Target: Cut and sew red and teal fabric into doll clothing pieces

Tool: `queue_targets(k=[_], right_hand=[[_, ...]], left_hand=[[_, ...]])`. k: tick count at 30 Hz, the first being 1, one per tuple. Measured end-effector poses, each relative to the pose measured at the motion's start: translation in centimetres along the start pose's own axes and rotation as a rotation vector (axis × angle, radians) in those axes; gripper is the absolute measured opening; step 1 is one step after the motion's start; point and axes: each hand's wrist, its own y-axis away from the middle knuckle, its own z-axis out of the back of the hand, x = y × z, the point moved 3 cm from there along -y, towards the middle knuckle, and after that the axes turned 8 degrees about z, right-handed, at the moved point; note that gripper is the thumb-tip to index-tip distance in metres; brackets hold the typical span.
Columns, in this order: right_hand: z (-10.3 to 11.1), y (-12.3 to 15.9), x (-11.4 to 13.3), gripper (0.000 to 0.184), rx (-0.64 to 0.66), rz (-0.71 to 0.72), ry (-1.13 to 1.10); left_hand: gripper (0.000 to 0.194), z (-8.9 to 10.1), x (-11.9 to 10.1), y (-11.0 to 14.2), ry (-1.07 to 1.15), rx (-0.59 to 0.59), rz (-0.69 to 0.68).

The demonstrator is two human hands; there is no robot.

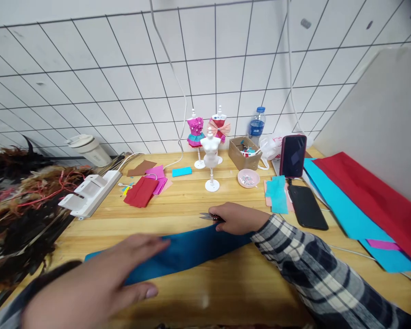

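A long strip of dark blue fabric (pixel 195 251) lies slantwise across the front of the wooden table. Over its left end hovers my left hand (pixel 102 274), fingers and thumb stretched apart and somewhat blurred; whether it touches the cloth I cannot tell. My right hand (pixel 238 217) is closed around a pair of small thread snips (pixel 207 216), their pointed blades facing left just above the strip's far edge. Behind the snips stands a bare white mini dress form (pixel 211 153).
Two dressed mini forms (pixel 195 132) stand near the tiled wall. Right of them are a cardboard box (pixel 245 157), a pink bowl (pixel 248 178), a water bottle (pixel 256 125) and phones (pixel 307 206). Fabric scraps (pixel 142 191), a power strip (pixel 91 195) and feathers (pixel 20 219) lie left.
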Motion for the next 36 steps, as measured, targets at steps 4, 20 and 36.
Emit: queue_targets(k=[4,20,36], right_hand=[[1.0,0.3,2.7,0.015,-0.039,0.105,0.159],[-6.2,2.6,-1.8,0.048,-0.420,-0.204,-0.618],[-9.0,2.3,-2.0,0.056,-0.266,-0.329,-0.692]], left_hand=[[0.083,-0.6,-4.1,-8.8,-0.035,0.264,-0.159],[0.040,-9.2,2.0,-14.7,0.805,0.614,0.146],[0.044,-9.3,2.3,-15.0,0.899,0.535,0.109]])
